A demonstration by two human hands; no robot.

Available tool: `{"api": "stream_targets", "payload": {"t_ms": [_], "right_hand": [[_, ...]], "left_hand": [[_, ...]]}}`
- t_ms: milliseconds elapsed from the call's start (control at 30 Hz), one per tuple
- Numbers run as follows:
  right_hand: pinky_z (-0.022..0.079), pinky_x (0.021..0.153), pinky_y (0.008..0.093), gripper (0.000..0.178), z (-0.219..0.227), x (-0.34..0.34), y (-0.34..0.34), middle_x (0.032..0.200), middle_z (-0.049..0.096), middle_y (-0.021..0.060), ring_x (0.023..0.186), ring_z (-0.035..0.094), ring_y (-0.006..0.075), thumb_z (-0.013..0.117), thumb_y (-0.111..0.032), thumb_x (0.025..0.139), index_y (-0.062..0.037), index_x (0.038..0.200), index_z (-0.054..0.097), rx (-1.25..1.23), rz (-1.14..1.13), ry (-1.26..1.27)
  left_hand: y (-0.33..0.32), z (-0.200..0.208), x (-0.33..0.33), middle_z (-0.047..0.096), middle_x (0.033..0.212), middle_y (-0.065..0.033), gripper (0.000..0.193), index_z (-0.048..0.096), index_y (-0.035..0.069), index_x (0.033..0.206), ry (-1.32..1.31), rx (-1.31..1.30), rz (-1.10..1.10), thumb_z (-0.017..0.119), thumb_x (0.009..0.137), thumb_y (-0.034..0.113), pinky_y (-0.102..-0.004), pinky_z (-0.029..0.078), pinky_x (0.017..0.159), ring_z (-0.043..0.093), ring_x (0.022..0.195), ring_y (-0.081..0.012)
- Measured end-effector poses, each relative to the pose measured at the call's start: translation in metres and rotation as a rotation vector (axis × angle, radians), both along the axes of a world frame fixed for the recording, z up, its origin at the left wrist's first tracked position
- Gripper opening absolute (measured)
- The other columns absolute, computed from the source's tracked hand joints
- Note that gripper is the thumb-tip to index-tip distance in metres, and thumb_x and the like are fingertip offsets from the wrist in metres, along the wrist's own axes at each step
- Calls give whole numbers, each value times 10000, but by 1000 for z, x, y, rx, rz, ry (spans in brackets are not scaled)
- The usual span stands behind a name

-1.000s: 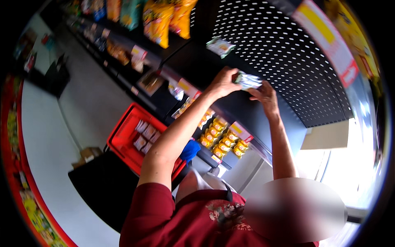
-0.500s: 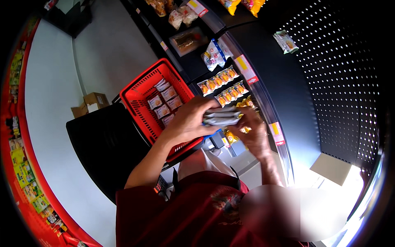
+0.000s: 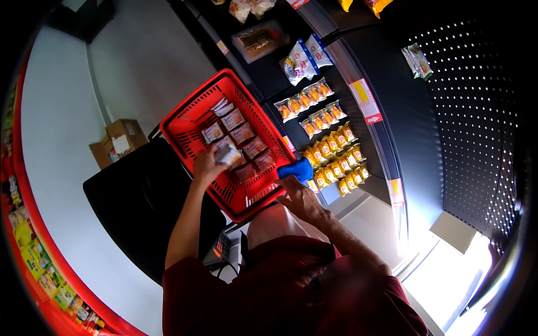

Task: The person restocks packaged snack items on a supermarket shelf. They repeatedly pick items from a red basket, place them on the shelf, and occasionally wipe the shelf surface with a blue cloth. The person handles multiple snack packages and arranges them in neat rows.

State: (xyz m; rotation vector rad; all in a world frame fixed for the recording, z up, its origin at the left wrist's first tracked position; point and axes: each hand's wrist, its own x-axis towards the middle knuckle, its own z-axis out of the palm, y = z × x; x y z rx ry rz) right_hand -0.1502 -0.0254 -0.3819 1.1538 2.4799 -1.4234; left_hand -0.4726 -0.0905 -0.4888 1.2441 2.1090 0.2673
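Observation:
A red plastic basket (image 3: 175, 119) stands before me with rows of small wrapped snack packets (image 3: 232, 119) inside. My left hand (image 3: 206, 164) is over its left side, closed on a small pale snack packet (image 3: 228, 155); motion blur hides whether it is more than one. My right hand (image 3: 302, 200) is by the basket's near right corner, fingers apart and holding nothing. Just beyond its fingertips, a bundled blue cloth (image 3: 297, 169) lies at the basket's right rim.
To the right, a dark shelf carries rows of orange-and-clear cake packs (image 3: 304, 99) and yellow packs (image 3: 333, 144). White-and-blue bags (image 3: 300, 60) sit farther along. A black surface (image 3: 140, 196) and an open cardboard box (image 3: 124, 140) are left of the basket.
My hands have parted from the stack of packets between them. The left moved left over the basket with a packet; the right let go and came down near the blue cloth.

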Motion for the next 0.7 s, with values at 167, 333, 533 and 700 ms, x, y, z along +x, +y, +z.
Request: {"api": "stream_targets", "payload": {"t_ms": [167,333,533,700], "right_hand": [[543,857,466,486,-23,36,-4,1127,620,168,1035,638,385,739,-117,847,-95,1305,576,44,-56,17],[560,840,398,418,-28,54,-9,1124,661,160,1009,675,309,733,-77,870,-56,1270,613,21,-140,-81],[551,896,434,410,-29,53,-14,1179,667,171,1084,663,348,729,-98,868,-44,1254,602,-113,-210,-147],[559,871,433,381,-29,54,-19,1138,670,162,1048,674,347,730,-112,874,-49,1230,608,-131,-239,-154]], "left_hand": [[22,-77,-58,707,1031,-178,526,609,64,1158,91,71,194,819,724,273,-475,551,793,693,938,-351],[36,-161,-71,704,1081,-179,518,614,53,1156,25,197,270,838,722,225,-472,547,815,678,999,-361],[76,-184,-19,676,1139,-201,599,562,47,1231,48,146,278,845,748,260,-484,551,843,669,1014,-375],[83,-215,13,669,1113,-189,598,550,9,1194,-186,188,536,812,755,318,-477,541,827,668,990,-368]]}}
